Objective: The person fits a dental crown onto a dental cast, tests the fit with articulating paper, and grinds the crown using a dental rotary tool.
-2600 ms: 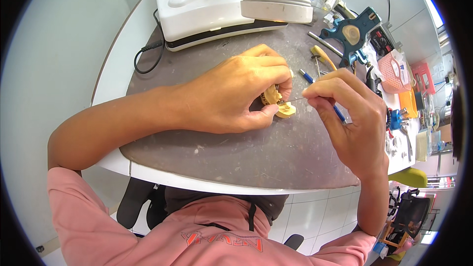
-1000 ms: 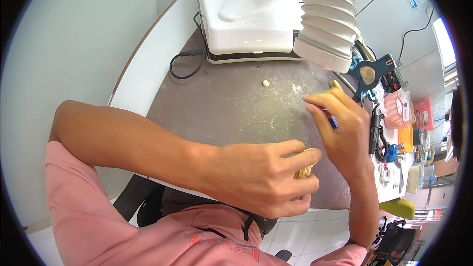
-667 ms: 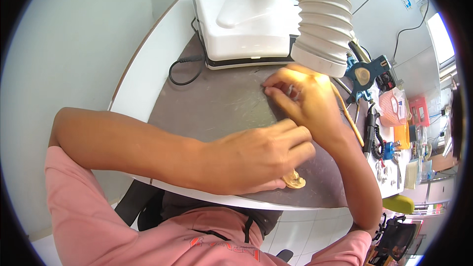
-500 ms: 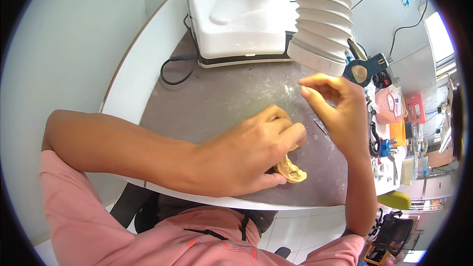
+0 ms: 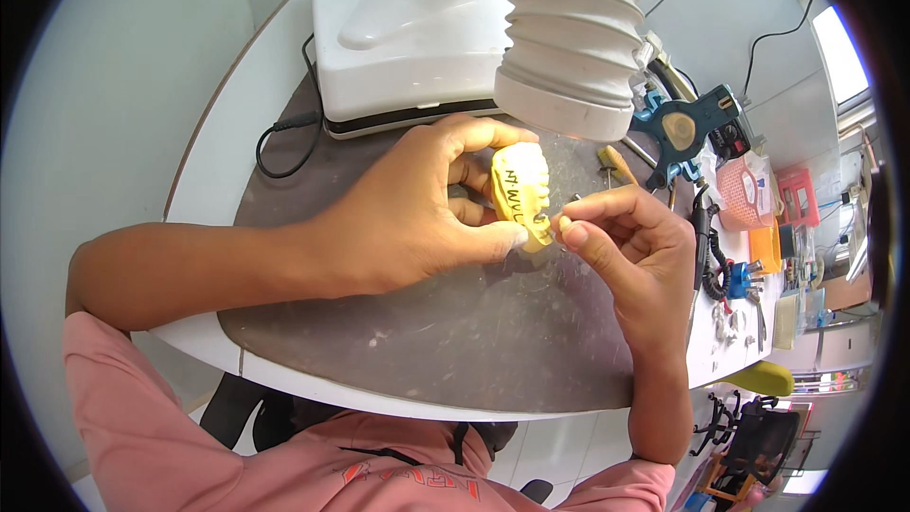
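A yellow plaster dental model is held up on edge in my left hand, its row of teeth toward the right and dark handwriting on its pale side. My left thumb presses its near end and my index finger curls over the far end. Close to its right side, my right hand is closed in a pinch. Between that thumb and index finger is a small pale dental crown, just apart from the model or barely touching it; I cannot tell which.
A white boxy machine stands at the back, and a ribbed white hose hangs over the grey mat. Right of my hands are a wooden-handled brush, a dark blue clamp holder, a coiled cable and a pink basket.
My left hand has raised and turned the model from low over the mat, so its written side now shows. My right hand has come down nearer me, beside the model, and the crown is now visible.
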Tool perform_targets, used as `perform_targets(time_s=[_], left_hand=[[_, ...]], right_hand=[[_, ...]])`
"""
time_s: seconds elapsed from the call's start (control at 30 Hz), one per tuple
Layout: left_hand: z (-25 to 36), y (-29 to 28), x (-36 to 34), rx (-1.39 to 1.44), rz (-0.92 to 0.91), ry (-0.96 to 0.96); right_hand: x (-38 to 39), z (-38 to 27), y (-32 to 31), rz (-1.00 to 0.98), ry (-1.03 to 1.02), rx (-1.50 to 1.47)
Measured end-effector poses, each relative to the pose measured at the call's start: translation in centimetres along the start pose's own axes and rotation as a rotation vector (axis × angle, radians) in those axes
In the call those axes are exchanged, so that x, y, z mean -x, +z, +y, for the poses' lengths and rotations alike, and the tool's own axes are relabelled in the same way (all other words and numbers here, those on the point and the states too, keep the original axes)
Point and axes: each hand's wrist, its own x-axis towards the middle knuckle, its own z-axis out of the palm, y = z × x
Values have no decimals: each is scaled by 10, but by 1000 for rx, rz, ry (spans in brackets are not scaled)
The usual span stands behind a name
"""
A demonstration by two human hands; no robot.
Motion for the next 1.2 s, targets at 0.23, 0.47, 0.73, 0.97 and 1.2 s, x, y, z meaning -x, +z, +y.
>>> perform_targets(time_s=[0.23, 0.47, 0.73, 0.97, 1.2], left_hand=[[1, -2, -2, 68, -52, 0], [3, -1, -3, 92, -76, -16], [1, -1, -4, 86, -86, -38], [10, -2, -3, 143, -107, -136], [3, -2, -4, 132, -115, -102]], right_hand=[[1, 1, 4, 17, -50, 91], [0, 2, 7, 15, -18, 26], [-3, 5, 5, -11, -26, 63], [-3, 3, 1, -23, 76, 5], [-5, 7, 2, -59, 68, 61]])
